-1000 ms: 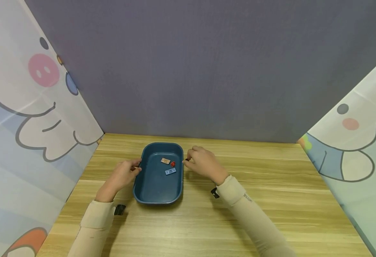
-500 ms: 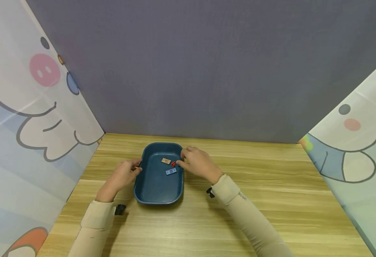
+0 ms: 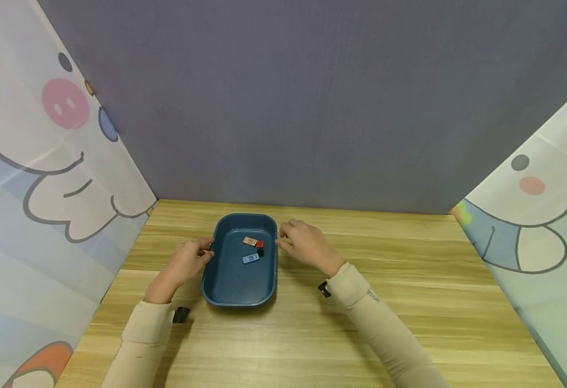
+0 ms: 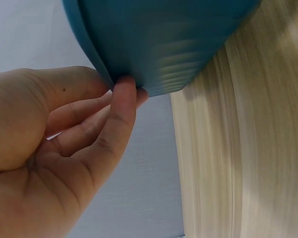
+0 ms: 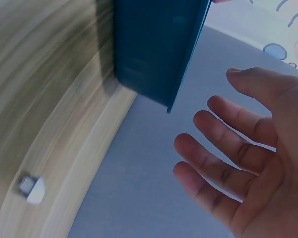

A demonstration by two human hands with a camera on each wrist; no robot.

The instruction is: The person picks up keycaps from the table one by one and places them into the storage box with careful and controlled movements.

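A dark blue rectangular tray (image 3: 237, 293) lies on the table. My left hand (image 3: 185, 265) pinches its left rim between thumb and fingers, as the left wrist view (image 4: 84, 129) shows. Several small pieces sit in the tray: a tan printed one (image 3: 250, 241), a red one (image 3: 260, 244), a little black one (image 3: 261, 252) and a light blue printed strip (image 3: 251, 258). Just outside the right rim is my right hand (image 3: 308, 245). Its fingers are relaxed and spread, holding nothing in the right wrist view (image 5: 248, 144).
A small grey and white object (image 5: 32, 188) stands on the wooden table in the right wrist view. The table (image 3: 409, 280) ends at a grey back panel (image 3: 303, 108). Side panels with cartoon animals (image 3: 65, 134) flank it.
My right hand moved in over the tray, let go of the small black piece and drew back right. The red piece and blue strip have shifted. My left hand stays on the rim.
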